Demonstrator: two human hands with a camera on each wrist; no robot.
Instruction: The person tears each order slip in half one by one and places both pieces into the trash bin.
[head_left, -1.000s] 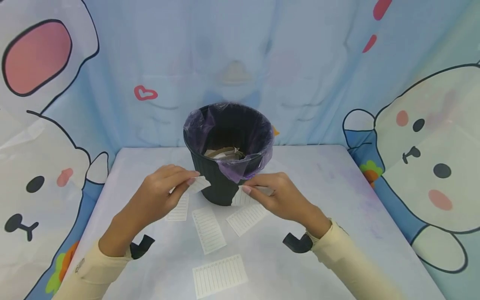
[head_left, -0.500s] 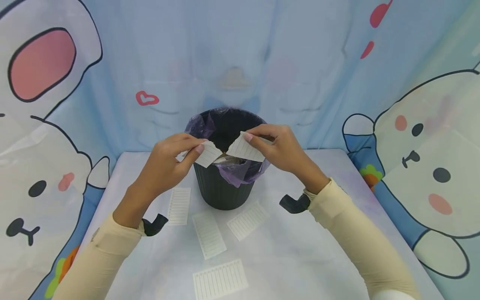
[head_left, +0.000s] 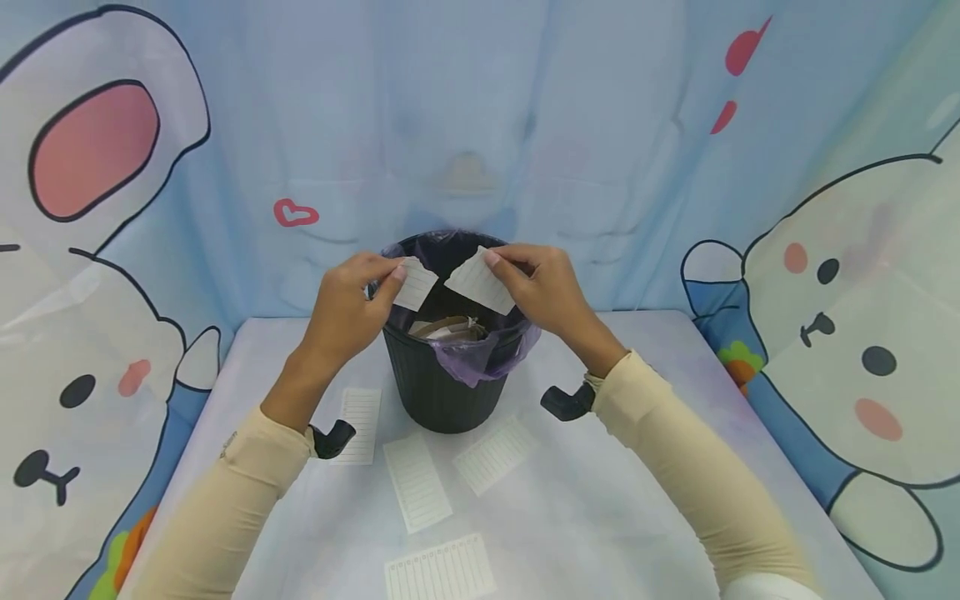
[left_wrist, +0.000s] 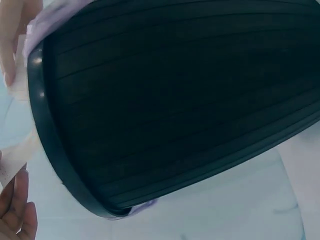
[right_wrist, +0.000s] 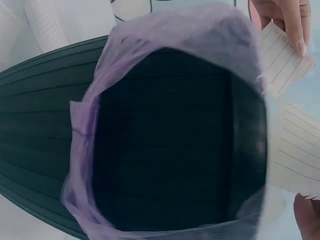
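Observation:
My left hand (head_left: 351,304) pinches a torn piece of lined paper (head_left: 415,285) between thumb and fingers. My right hand (head_left: 546,287) pinches another torn piece (head_left: 480,283), a little larger and with a ragged edge. The two pieces are apart, over the mouth of a black ribbed trash bin (head_left: 447,400). A purple plastic liner (head_left: 480,358) folds over the bin's rim. Inside the bin, brown and white scraps (head_left: 448,328) show. In the right wrist view, small check boxes and lines mark the left hand's paper (right_wrist: 282,60).
Several lined paper slips lie on the white table (head_left: 600,500): one left of the bin (head_left: 360,425), others in front, such as the slip (head_left: 440,571) nearest me. A blue cartoon curtain (head_left: 330,125) hangs behind the table.
Both hands have risen from in front of the bin to above its mouth, each still pinching its paper. The view has tilted slightly upward. The slips on the table stay put.

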